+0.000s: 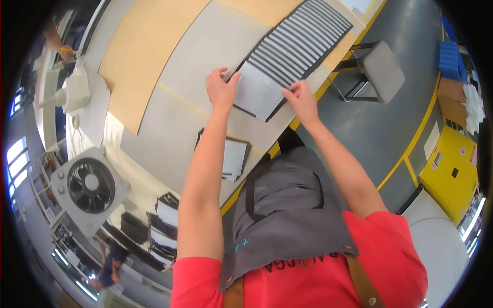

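In the head view, a grey sheet [256,92] is seen at the near end of an overlapping row of dark-edged sheets [303,43] on the bench [159,138]; its opposite sides are met by the left grip [222,93] and right grip [303,101]; whether it is pinched cannot be told; alignment seems in hand, even edge control called for.

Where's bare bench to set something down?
Grey tabletop between the left tan sheet and small stack, and between that sheet and the fanned panels. Crowded: the panels' near end, between left hand and right hand.
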`<move>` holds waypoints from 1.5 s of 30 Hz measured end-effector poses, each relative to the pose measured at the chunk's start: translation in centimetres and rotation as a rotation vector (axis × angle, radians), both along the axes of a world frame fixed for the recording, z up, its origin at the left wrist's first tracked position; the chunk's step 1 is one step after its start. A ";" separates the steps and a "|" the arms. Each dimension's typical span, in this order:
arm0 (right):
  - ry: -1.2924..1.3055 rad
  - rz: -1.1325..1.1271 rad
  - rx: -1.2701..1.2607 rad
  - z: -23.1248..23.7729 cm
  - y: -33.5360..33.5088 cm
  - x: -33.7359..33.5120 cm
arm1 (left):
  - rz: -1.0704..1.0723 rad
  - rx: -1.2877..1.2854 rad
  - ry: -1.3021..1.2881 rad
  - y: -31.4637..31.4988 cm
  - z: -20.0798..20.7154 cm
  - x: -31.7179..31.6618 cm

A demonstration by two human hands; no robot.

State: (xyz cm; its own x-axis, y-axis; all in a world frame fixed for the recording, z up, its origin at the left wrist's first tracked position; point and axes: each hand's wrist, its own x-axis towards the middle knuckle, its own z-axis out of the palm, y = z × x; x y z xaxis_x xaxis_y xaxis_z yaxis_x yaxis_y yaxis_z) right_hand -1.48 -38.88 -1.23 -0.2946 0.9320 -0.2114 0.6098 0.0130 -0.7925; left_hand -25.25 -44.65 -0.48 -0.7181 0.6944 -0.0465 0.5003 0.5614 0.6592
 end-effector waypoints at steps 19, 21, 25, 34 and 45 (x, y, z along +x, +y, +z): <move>0.149 0.654 0.331 0.7 -15.4 -6.0 | 0.257 0.090 -0.267 -27.3 0.7 -0.9; 0.263 0.627 0.398 1.3 -16.4 -5.8 | 0.147 0.116 -0.151 -26.4 1.7 -0.6; 0.367 0.366 0.010 1.5 -18.6 -4.9 | -0.023 0.007 -0.421 -25.8 3.0 -2.0; 0.338 0.108 -0.423 4.7 -13.8 -2.7 | -0.040 0.153 -0.494 -17.8 1.9 -2.0; 0.334 -0.224 -0.442 2.2 -3.0 -0.9 | -0.086 -0.086 -0.294 -0.9 1.2 -0.6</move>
